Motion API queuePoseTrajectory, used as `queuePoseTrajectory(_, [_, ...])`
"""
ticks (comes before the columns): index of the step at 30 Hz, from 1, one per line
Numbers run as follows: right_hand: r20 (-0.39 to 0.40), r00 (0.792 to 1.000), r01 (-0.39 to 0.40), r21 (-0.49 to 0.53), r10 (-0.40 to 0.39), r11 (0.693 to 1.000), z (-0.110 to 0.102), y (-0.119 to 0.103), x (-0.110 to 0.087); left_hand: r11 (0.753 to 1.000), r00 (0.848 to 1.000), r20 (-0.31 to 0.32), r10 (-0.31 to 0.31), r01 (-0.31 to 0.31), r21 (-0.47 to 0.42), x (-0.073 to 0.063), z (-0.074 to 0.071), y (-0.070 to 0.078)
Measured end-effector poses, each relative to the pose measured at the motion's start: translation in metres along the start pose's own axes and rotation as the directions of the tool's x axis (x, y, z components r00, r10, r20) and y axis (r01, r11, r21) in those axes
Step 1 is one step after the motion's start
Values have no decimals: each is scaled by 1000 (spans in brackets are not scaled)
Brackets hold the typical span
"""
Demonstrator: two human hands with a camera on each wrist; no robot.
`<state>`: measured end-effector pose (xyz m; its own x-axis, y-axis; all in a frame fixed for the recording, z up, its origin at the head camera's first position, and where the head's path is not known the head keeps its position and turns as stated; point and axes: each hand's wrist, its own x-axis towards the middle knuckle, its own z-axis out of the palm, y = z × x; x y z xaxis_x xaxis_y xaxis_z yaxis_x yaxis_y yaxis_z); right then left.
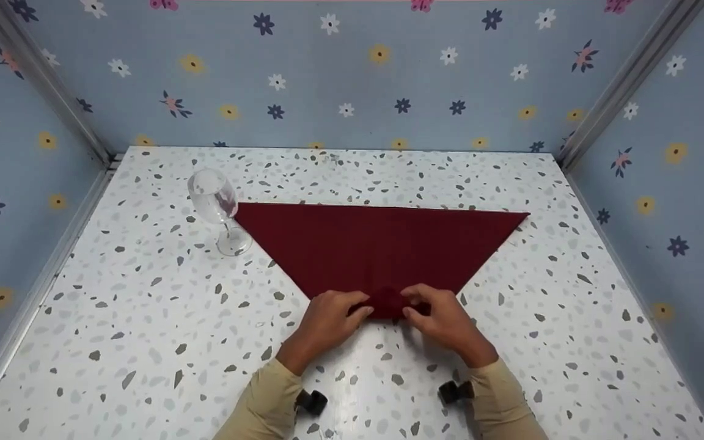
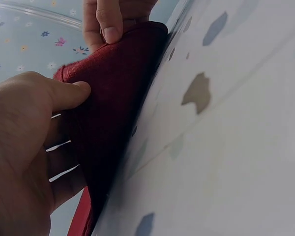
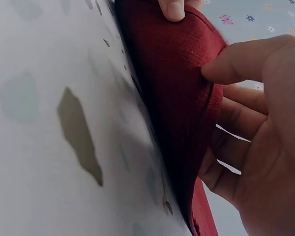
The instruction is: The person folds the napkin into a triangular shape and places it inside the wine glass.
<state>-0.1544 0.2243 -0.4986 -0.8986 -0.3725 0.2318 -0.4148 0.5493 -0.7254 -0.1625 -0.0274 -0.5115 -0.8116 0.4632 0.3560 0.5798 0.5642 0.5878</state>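
Note:
A dark red cloth napkin [image 1: 382, 244] lies folded on the table, its long straight edge at the back and its sides slanting in toward me. Both hands are at its narrow near edge, which is lifted and turned up. My left hand [image 1: 330, 318] pinches this edge on the left, with the thumb on the near face in the left wrist view and the other fingers behind the cloth. On the right, my right hand [image 1: 440, 315] pinches the same edge between thumb and fingers. Between the hands the cloth [image 3: 174, 59] bulges slightly.
A clear stemmed glass [image 1: 214, 198] stands at the back left, close beside the napkin's left corner. The speckled white table [image 1: 144, 342] is bordered by flowered blue panels [image 1: 352, 79] at the back and both sides.

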Motion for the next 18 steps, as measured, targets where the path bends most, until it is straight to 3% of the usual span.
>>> queuePoseTrajectory(7, [-11,999,-48,32,49,998,0,1,1,999,1000,15,-21,21,-42,1,0,2])
queuePoseTrajectory(15, [-126,989,-74,34,78,997,7,1,3,995,996,12,-91,91,-31,1,-3,0])
queuePoseTrajectory(18, [-167,984,-62,23,65,998,9,3,3,995,997,-10,-82,81,-49,1,-3,-1])
